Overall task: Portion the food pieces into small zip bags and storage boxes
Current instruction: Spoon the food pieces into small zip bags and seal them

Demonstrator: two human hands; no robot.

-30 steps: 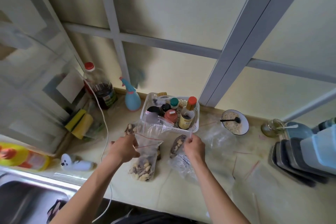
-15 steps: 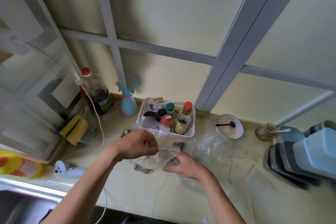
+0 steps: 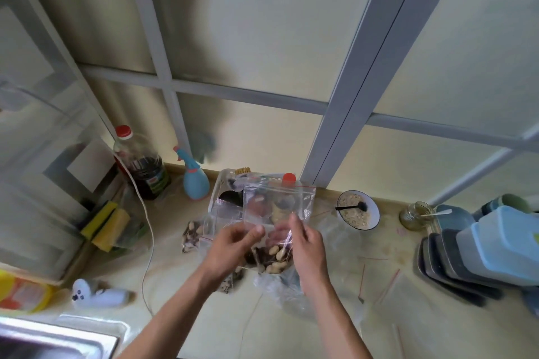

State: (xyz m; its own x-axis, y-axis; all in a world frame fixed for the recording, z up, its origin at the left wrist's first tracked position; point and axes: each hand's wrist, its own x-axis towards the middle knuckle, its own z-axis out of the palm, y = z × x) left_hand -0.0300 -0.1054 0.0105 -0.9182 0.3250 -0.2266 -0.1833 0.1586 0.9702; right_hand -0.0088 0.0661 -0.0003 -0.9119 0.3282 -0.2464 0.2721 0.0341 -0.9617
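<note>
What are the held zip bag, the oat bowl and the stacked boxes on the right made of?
Zip bag: thin clear plastic film, glossy; items behind show through, red line along its upper edge. Both hands pinch it.
Bowl: likely glazed ceramic or enamel; white inside, dark rim.
Boxes: matte opaque plastic by look, pale blue and grey.

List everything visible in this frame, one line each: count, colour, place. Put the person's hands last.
zip bag: one, clear with red seal line, held up over the counter.
peanuts: many, tan and dark, in bags below the hands.
filled bag: one, clear, lying left of the hands.
basket: one, white, behind the held bag, holding bottles.
spray bottle: one, blue, left of the basket.
sauce bottle: one, red cap, back left.
bowl: one, dark rim, with a black spoon, right.
glass jar: one, far right.
storage boxes: several, blue and grey, right edge.
sponges: yellow, left.
hands: left and right both pinch the zip bag.
</note>
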